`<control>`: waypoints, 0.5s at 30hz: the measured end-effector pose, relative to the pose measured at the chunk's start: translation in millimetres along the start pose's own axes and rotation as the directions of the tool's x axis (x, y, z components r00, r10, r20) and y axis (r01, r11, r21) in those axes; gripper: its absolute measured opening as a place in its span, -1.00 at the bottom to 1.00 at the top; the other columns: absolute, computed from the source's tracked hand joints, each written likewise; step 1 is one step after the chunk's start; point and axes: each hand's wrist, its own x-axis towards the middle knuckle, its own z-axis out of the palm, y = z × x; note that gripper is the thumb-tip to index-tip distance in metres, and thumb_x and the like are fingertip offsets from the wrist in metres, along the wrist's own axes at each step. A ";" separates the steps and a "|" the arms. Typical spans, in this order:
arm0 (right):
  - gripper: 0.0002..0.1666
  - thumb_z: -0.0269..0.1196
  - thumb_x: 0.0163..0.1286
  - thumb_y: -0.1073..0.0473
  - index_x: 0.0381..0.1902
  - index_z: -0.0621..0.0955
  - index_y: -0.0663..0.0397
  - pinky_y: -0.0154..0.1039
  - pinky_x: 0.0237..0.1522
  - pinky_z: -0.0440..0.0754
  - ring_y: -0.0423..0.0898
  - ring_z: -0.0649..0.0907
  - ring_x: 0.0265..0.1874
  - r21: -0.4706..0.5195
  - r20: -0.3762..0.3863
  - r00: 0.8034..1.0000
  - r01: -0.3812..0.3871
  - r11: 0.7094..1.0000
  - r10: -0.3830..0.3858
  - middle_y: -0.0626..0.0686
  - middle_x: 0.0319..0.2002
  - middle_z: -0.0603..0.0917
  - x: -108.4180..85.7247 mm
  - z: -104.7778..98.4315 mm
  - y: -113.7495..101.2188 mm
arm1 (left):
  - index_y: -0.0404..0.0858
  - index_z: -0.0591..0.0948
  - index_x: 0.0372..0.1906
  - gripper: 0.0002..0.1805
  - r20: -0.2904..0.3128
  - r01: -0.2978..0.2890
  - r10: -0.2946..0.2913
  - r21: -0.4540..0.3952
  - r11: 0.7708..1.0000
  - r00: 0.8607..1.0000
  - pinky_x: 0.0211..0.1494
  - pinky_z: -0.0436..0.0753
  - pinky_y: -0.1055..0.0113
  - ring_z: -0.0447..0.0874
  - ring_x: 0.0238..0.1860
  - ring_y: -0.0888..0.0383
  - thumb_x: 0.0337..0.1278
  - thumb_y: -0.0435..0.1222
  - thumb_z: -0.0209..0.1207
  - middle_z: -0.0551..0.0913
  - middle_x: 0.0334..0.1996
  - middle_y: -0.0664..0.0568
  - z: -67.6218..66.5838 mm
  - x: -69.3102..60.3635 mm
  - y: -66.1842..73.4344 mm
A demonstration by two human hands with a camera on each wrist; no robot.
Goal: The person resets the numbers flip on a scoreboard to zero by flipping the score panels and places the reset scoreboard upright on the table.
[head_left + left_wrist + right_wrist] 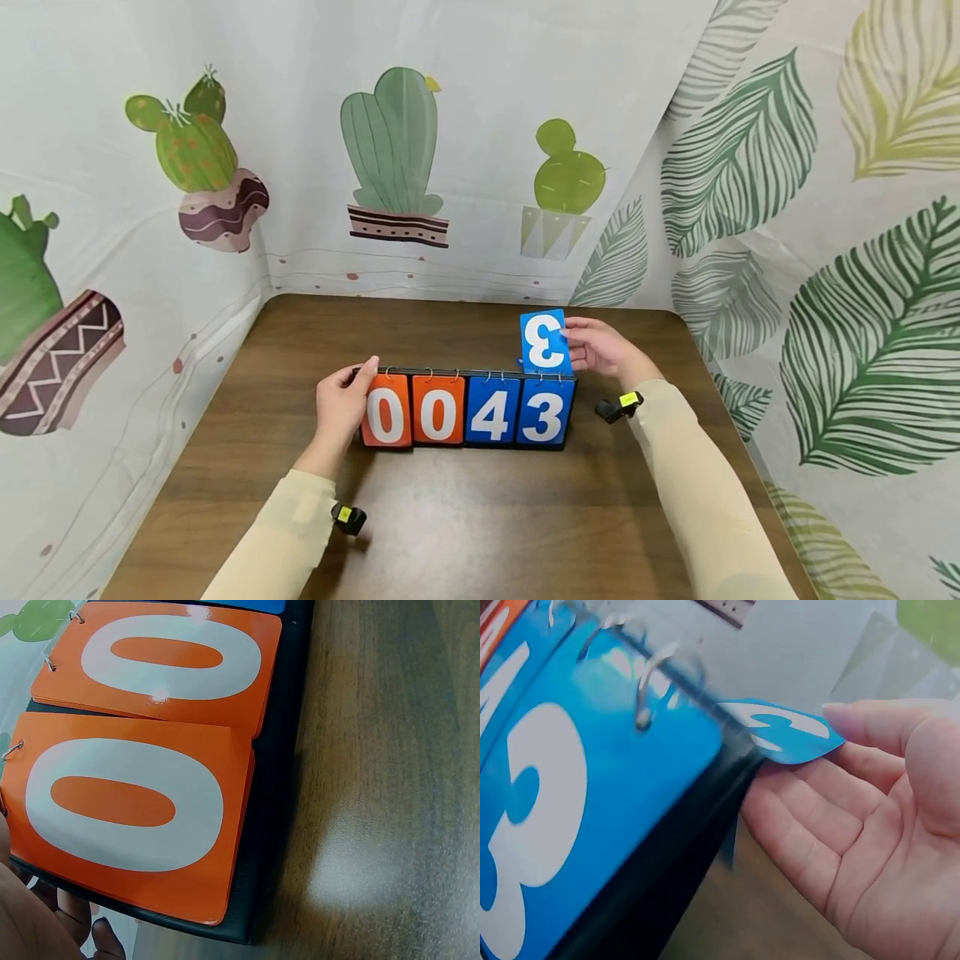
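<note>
A black tabletop flip scoreboard stands on the table, its ring-bound cards reading 0, 0, 4, 3. Two orange cards are on the left and two blue ones on the right. My left hand grips the scoreboard's upper left corner, thumb at the front and fingers behind. Above the top edge at the right end, a blue card with an upside-down 3 is turned up on its rings. My right hand pinches that card's right edge between thumb and fingers. Below it the front blue card lies flat against the board.
The brown wooden table extends around the scoreboard. Behind it hangs a white cloth printed with cacti, and leaf-printed cloth hangs at the right. Each sleeve carries a small black wrist camera.
</note>
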 end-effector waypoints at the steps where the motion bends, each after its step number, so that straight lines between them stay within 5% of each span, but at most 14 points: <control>1: -0.75 0.07 0.64 0.20 0.19 0.49 0.06 -0.12 -0.25 0.80 -0.06 0.84 -0.37 0.009 0.014 1.000 0.002 1.000 -0.002 0.02 -0.28 0.84 -2.9 0.6 -3.4 | -0.17 0.79 -0.03 -0.25 -0.001 0.001 -0.001 0.001 1.000 1.000 -0.11 0.61 0.36 0.61 -0.12 0.06 0.06 0.41 0.27 0.75 -0.08 -0.15 0.0 -0.3 0.0; 7: -0.79 0.01 0.66 0.23 0.09 0.56 0.01 -0.02 -0.22 0.81 0.01 0.84 -0.33 0.028 0.079 0.996 0.029 0.999 -0.032 0.07 -0.25 0.84 -23.5 8.3 -22.0 | -0.18 0.79 -0.01 -0.22 0.004 0.007 -0.007 0.011 1.000 1.000 -0.14 0.60 0.41 0.62 -0.11 0.04 0.04 0.43 0.26 0.75 -0.07 -0.17 -0.9 -1.1 1.6; 15: -0.70 -0.01 0.66 0.26 0.06 0.66 -0.03 0.04 -0.08 0.79 0.03 0.84 -0.22 -0.066 0.165 0.978 0.143 0.988 -0.131 0.06 -0.16 0.84 -49.5 19.6 -34.8 | -0.18 0.80 -0.08 -0.28 -0.015 -0.027 0.027 0.003 1.000 1.000 -0.20 0.60 0.42 0.61 -0.20 0.13 0.07 0.39 0.28 0.76 -0.19 -0.09 0.5 -1.3 0.8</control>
